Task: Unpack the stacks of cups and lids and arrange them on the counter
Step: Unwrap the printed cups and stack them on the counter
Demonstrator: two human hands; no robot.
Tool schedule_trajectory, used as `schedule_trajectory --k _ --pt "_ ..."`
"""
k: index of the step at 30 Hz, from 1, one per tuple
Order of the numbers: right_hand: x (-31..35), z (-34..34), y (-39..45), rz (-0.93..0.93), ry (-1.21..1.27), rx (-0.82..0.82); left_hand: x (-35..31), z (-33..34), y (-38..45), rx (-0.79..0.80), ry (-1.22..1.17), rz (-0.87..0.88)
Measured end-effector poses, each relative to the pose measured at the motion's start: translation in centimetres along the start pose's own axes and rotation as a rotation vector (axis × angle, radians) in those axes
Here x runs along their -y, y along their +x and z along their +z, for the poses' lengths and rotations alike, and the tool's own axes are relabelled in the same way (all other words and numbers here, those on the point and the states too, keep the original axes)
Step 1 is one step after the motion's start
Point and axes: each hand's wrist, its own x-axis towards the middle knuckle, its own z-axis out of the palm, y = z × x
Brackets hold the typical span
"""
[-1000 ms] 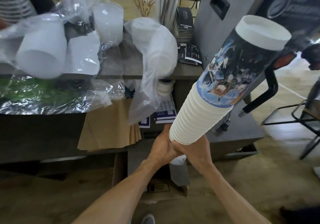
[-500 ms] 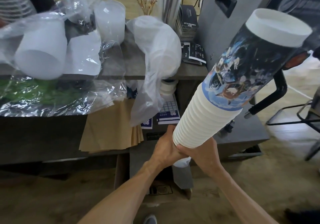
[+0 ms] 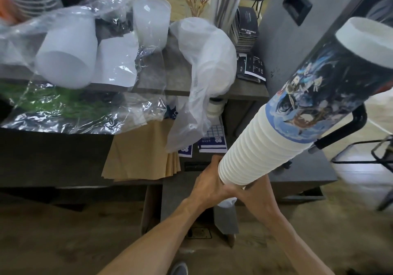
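A long stack of paper cups [image 3: 282, 130] leans up and to the right, white rims ribbed along its lower half and a dark printed cup at the top. My left hand [image 3: 209, 181] and my right hand [image 3: 256, 189] both grip its lower end, below counter height. A scrap of clear plastic [image 3: 226, 202] hangs under my hands. On the counter [image 3: 244, 89] lie white lids in a plastic bag [image 3: 210, 61] and frosted cup stacks in clear wrap [image 3: 66, 47].
A grey machine [image 3: 297, 29] with a black lever [image 3: 348, 130] stands at the right, close behind the stack. Brown paper bags [image 3: 144, 151], crumpled clear wrap [image 3: 89, 113] and dark leaflets [image 3: 246, 27] crowd the counter and lower shelf. A box [image 3: 226, 221] sits on the floor.
The stack's top has swung further right and towards me, looming larger. My hands have stayed on its lower end.
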Motion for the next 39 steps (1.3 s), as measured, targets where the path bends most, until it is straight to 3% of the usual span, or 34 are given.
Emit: schedule_trajectory --k 22,25,29,35,39 --pt "-0.9 3.4 -1.1 0.133 0.061 -0.429 1.0 2.5 0.0 -0.182 0.021 0.06" --pt "0.0 2.9 -0.8 0.115 0.098 -0.438 1.4 3.0 0.2 -0.141 0.016 0.02" --pt "1.1 2.2 -1.2 0.133 0.058 -0.418 1.5 2.7 -0.5 -0.209 0.046 0.051" --pt "3.4 0.9 -0.8 0.176 -0.017 -0.384 1.1 1.9 -0.3 -0.1 0.074 0.02" --pt "5.6 -0.3 -0.2 0.12 -0.093 -0.374 -0.6 0.9 -0.3 -0.016 0.224 0.024"
